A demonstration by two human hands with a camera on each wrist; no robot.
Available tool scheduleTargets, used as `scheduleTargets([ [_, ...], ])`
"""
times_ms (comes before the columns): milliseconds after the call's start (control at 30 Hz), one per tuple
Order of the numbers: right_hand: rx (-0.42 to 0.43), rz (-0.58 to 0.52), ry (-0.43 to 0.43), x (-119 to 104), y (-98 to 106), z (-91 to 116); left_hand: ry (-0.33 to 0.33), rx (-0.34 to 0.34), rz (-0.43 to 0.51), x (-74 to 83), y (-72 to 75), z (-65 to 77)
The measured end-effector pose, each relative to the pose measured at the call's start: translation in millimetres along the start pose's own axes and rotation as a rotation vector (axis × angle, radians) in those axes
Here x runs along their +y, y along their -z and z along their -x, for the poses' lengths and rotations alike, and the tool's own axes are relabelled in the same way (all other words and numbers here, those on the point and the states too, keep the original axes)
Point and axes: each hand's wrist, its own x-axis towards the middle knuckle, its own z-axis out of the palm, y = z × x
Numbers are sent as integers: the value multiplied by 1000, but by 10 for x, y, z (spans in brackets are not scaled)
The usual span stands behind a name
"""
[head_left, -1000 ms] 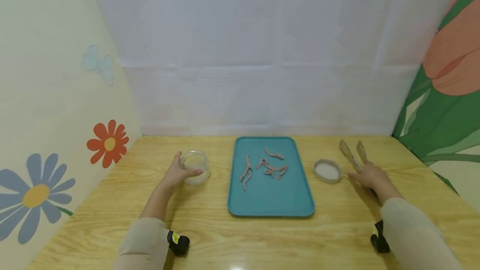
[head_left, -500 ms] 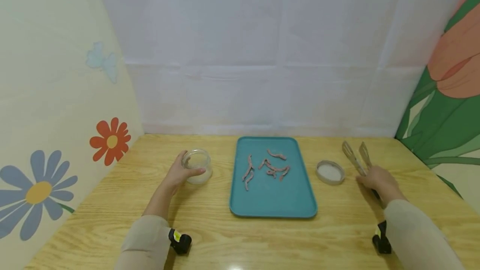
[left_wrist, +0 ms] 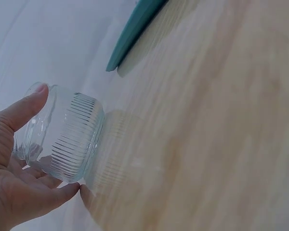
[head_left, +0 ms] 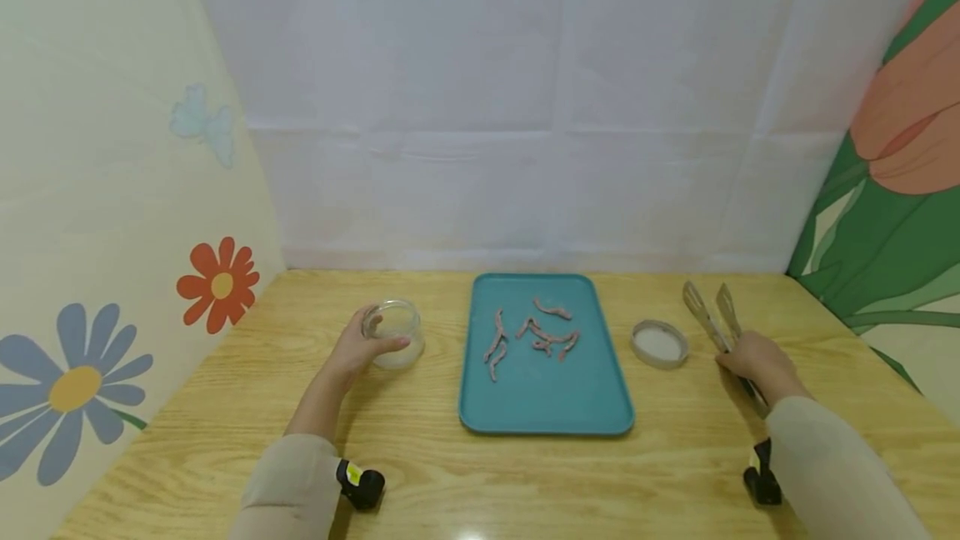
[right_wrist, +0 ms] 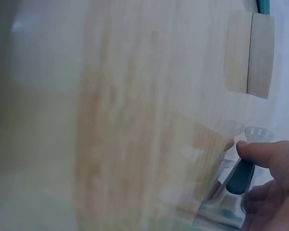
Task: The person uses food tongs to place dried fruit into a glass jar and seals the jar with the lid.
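Note:
At the left of the table stands a clear glass jar (head_left: 407,327) with no lid on, and my left hand (head_left: 358,352) holds it from its left side. In the left wrist view the thumb lies at the rim of the ribbed jar (left_wrist: 74,134), with fingers round its lower side. Over on the right, my right hand (head_left: 761,363) grips metal tongs (head_left: 703,311) whose two arms spread apart, tips pointing away. The right wrist view has the thumb on the dark handle inlay of the tongs (right_wrist: 221,207); the other fingers are partly hidden.
A blue-green tray (head_left: 543,407) lies mid-table, bearing several thin pinkish strips (head_left: 553,309). Between the tray and the tongs is a round lid (head_left: 659,345) with a pale inside. A white cloth (head_left: 465,190) backs the wooden table (head_left: 420,457).
My right hand has shifted slightly right and back along the tongs. The left hand stays at the jar; the head view has moved a little.

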Motion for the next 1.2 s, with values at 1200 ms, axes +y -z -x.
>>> scheduleTargets([
  [1200,-17,-7,0,-17,-18,-10,29,-5,63,16,13,22],
])
